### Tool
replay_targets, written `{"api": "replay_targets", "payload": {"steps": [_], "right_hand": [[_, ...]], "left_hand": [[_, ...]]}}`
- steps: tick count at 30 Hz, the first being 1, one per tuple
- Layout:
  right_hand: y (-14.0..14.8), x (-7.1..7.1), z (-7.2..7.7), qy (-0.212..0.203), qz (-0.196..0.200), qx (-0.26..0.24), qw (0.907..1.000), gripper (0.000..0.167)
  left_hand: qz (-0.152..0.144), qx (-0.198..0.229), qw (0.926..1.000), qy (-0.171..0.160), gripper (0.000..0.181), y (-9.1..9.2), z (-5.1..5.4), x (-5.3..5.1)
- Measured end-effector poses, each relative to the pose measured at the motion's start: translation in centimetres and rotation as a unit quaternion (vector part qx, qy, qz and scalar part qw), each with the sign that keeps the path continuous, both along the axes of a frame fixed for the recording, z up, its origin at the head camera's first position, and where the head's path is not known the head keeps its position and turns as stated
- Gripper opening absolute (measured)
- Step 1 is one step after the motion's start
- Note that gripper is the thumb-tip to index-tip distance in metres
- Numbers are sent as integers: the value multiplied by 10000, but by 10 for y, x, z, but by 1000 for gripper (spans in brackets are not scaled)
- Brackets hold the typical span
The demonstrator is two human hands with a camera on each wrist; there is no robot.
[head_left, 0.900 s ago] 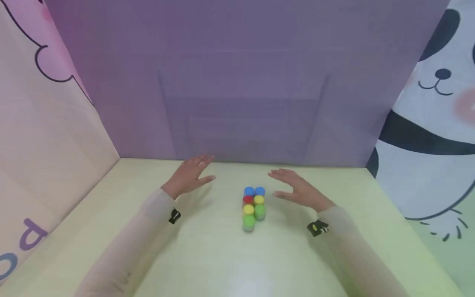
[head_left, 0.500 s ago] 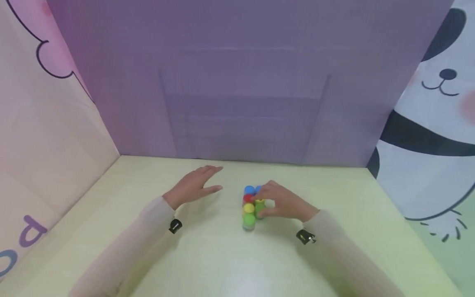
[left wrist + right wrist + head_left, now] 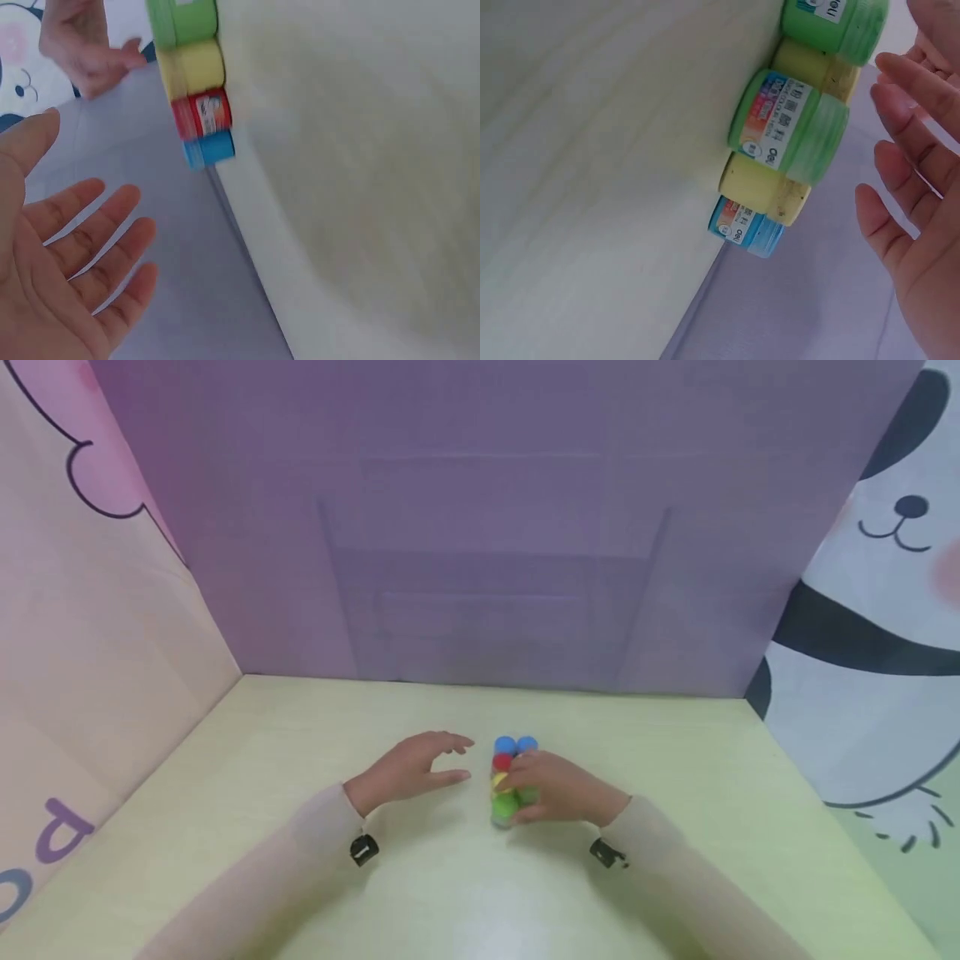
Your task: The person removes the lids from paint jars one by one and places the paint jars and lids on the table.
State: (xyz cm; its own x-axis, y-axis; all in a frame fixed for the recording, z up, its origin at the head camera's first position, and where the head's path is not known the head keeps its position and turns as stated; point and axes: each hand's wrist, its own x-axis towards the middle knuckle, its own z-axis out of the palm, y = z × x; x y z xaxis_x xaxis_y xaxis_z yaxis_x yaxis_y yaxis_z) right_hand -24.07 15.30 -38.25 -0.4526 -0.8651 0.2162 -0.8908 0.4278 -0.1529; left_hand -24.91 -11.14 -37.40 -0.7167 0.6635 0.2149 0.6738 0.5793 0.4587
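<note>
Labelled blue, red, yellow and green jars stand packed in two rows on the table, probably so each steadies its neighbour; their contents cannot be seen. The right hand hovers above the near right jars, fingers loosely spread, pinching nothing; the left hand is spread, apart, to their left.

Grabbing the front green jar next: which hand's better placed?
Right, likely: in the head view the right hand has its thumb at the front green jar; the left hand is farther off, table showing between. Both look open.
</note>
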Motion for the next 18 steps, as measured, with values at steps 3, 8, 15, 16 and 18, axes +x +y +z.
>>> {"api": "replay_targets", "payload": {"steps": [3, 8, 15, 16, 18], "right_hand": [[-2, 4, -2, 125, 0, 171, 9998, 37], [-6, 4, -6, 301, 102, 302, 9990, 34], [-9, 8, -4, 109, -44, 329, 9994, 35], [-9, 10, -4, 58, -101, 362, 9993, 35], [-9, 15, -3, -41, -199, 424, 9989, 36]], "left_hand": [[-170, 74, 9998, -94, 46, 4, -4, 7], [-288, 164, 9993, -175, 43, 8, -6, 16], [-492, 279, 9973, -476, 40, 12, -8, 24], [-507, 284, 9968, -542, 39, 13, -9, 26], [-523, 288, 9960, -662, 37, 16, -10, 29]]}}
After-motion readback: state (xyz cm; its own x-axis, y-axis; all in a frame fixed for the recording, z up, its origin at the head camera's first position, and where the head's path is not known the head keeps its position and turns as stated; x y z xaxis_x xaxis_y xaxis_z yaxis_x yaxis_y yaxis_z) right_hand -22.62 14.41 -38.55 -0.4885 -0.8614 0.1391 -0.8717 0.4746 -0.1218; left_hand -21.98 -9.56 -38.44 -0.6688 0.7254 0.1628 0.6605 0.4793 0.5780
